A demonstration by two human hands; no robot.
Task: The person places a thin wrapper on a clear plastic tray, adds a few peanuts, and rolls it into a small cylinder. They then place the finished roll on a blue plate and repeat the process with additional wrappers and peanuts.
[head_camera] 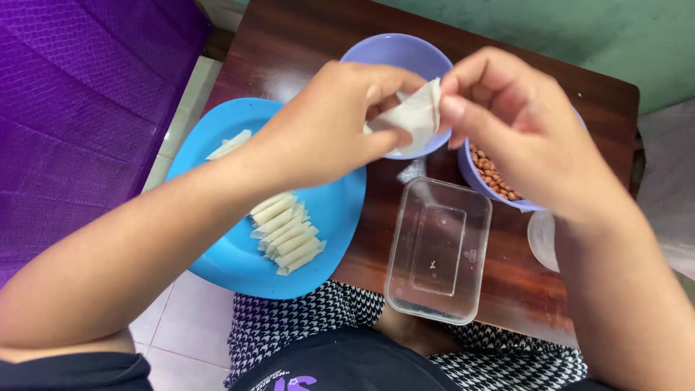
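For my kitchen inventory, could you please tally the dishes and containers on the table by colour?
Blue plate: 1
Lavender bowls, one behind the hands, one holding nuts: 2
Clear rectangular container: 1
Total: 4
A pale round object at the right edge is too hidden to classify.

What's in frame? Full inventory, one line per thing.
wrapper sheet: 1, white, pinched between both hands
rolled wrappers: a row, white, on the blue plate
plate: 1, blue, left on the table
bowl: 1, lilac, far side, contents hidden
bowl of peanuts: 1, lilac, under the right hand
container: 1, clear plastic, empty, near table edge
table: 1, dark brown wood
left hand: holds the sheet
right hand: holds the sheet
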